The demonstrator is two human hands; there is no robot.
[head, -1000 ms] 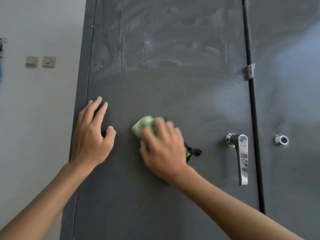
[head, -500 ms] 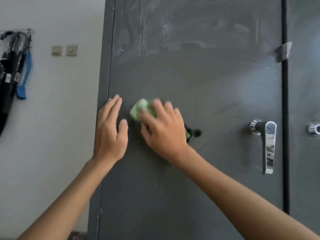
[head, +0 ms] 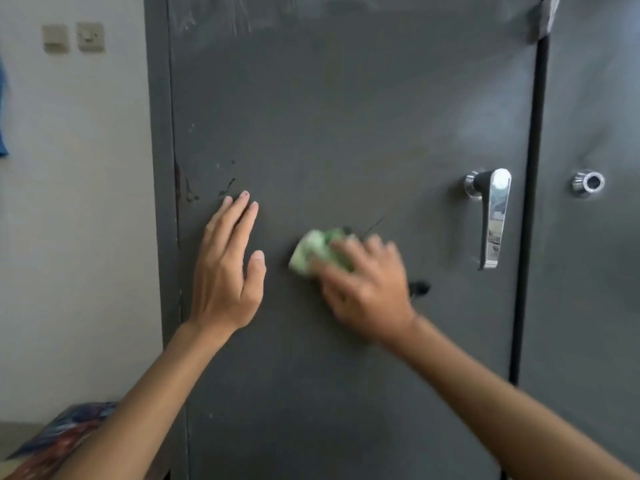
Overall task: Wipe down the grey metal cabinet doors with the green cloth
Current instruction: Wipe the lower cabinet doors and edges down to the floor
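Note:
The left grey metal cabinet door (head: pixel 346 116) fills the middle of the view, with streaky wipe marks near its top edge. My right hand (head: pixel 367 289) presses a bunched green cloth (head: pixel 311 251) against the door at mid height, fingers curled over it; the hand is motion-blurred. Only the cloth's upper left part shows past the fingers. My left hand (head: pixel 227 268) lies flat on the door near its left edge, fingers straight and pointing up. The right door (head: pixel 588 98) stands beyond a dark vertical gap.
A chrome lever handle (head: pixel 493 216) hangs on the left door's right side, and a round chrome lock (head: pixel 588 181) sits on the right door. Two wall switches (head: pixel 72 38) are on the white wall at left. A colourful flat object (head: pixel 59 441) lies at the lower left.
My right hand has slid the cloth down and to the right, away from my left hand. The view has tilted lower, so the streaky top band sits at the frame's top edge.

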